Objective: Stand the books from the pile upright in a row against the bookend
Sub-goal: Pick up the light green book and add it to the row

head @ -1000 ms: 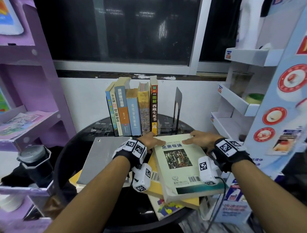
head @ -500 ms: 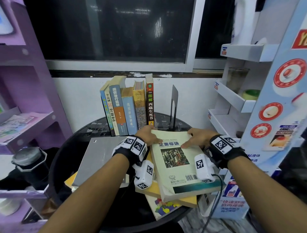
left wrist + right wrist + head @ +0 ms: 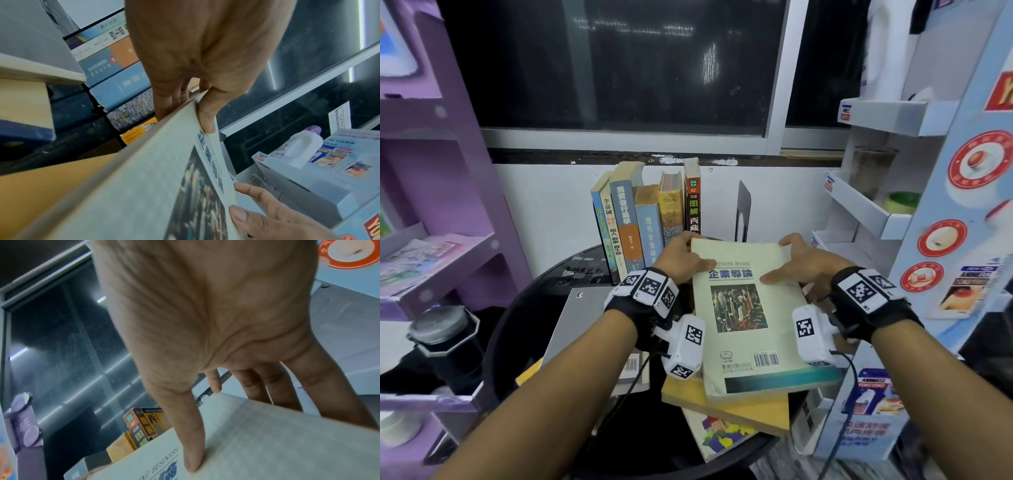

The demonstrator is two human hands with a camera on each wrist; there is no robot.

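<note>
A pale green book tops the pile at the front of the round black table, its far end raised off the yellow book below. My left hand grips its far left corner, thumb on the cover, fingers underneath. At the far right corner my right hand holds it, thumb on top and fingers round the edge. Several books stand upright in a row behind. The black bookend stands right of them with a gap between.
A grey flat book lies left of the pile, a colourful one at the bottom. A purple shelf unit stands to the left and a white and blue display rack close on the right. A grey flask sits at lower left.
Both hands have closed on the green book's far corners and lifted that end, tilting it up from the pile. The row and bookend have not moved.
</note>
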